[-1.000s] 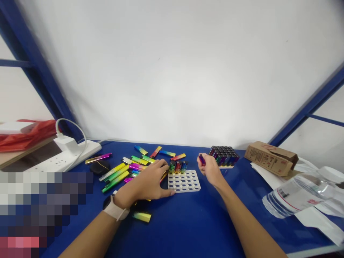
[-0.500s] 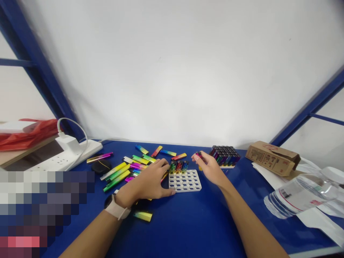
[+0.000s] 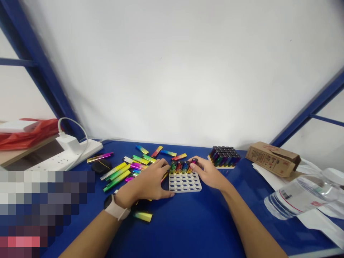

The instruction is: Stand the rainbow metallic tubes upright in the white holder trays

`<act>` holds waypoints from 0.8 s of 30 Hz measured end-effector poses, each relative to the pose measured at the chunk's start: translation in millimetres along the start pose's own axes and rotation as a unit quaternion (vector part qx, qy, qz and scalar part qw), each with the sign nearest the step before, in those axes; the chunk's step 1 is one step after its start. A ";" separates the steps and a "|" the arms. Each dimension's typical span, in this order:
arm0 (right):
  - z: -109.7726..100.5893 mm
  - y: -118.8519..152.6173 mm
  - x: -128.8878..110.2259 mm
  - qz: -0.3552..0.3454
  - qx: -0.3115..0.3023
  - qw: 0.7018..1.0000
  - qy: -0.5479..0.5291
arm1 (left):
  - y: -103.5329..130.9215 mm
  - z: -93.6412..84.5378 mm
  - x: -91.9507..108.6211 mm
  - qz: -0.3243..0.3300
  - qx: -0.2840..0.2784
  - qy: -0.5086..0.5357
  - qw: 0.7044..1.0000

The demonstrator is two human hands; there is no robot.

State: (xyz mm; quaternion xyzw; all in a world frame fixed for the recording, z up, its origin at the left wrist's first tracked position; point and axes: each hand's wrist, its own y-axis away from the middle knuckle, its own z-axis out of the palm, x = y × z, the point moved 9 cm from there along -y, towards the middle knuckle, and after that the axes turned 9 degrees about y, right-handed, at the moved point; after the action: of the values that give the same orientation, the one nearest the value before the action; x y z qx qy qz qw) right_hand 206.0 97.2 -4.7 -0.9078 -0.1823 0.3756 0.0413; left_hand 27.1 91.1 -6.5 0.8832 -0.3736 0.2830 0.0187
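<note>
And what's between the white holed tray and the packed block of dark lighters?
In the head view, the right hand lies between the white tray and the packed block, holding a lighter at the tray's back row.

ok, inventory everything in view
Tray: one, white, centre
Standing lighters: three, multicoloured, tray's back row
Held lighter: one, multicoloured, same row
Loose lighters: many, mixed, left
Dark lighters: many, purplish, pale tray, back right
Carton: one, brown, right
Bottle: one, clear, right
Papers: several, white, right
Black object: one, left
Power strip: one, white, left
Adapter, cable: one each, white, on strip
Red plastic: one, left
White block: one, atop plastic
Table: one, blue, below
Wall: one, white, behind
Beams: several, blue, sides
Watch: one, pale, left wrist
Left hand: at tray
Right hand: on lighter
</note>
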 end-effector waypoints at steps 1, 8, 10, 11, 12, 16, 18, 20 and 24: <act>-0.5 0.4 -1.3 -0.003 0.000 1.000 0.010 | 0.5 -0.9 0.7 0.002 -0.002 0.001 1.000; 3.6 1.5 -12.0 -0.033 -0.013 0.998 0.051 | 2.3 -7.0 -2.5 0.012 0.007 0.002 1.000; 4.0 1.2 -10.1 -0.023 -0.011 0.997 0.068 | 0.9 -8.0 -6.1 0.008 0.025 -0.015 1.000; 3.7 1.0 -8.0 -0.013 -0.007 0.997 0.076 | 0.0 -8.2 -7.6 0.005 0.033 -0.025 0.999; 3.1 0.9 -5.9 -0.006 -0.002 0.997 0.083 | -0.8 -8.1 -8.8 0.003 0.038 -0.034 0.999; -1.9 0.6 -5.0 -0.016 0.026 0.997 0.071 | -3.1 -7.1 -9.6 0.002 0.041 -0.045 0.998; -7.2 1.2 -8.0 -0.032 0.053 0.997 0.055 | -3.6 -9.7 -8.9 -0.002 0.051 -0.040 0.998; -16.0 3.0 -10.9 -0.040 0.102 0.993 0.054 | -3.9 -17.4 -6.5 -0.001 0.084 -0.033 0.996; -34.7 10.9 -19.7 -0.060 0.230 0.969 0.072 | 1.4 -48.0 -6.8 -0.025 0.231 0.033 0.972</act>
State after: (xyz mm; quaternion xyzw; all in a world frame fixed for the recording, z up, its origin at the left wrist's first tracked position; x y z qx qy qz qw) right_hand 220.7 82.1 30.9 -0.8859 -0.1416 0.3376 0.2847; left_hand -1.0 106.2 30.0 0.8628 -0.2750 0.3903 -0.1662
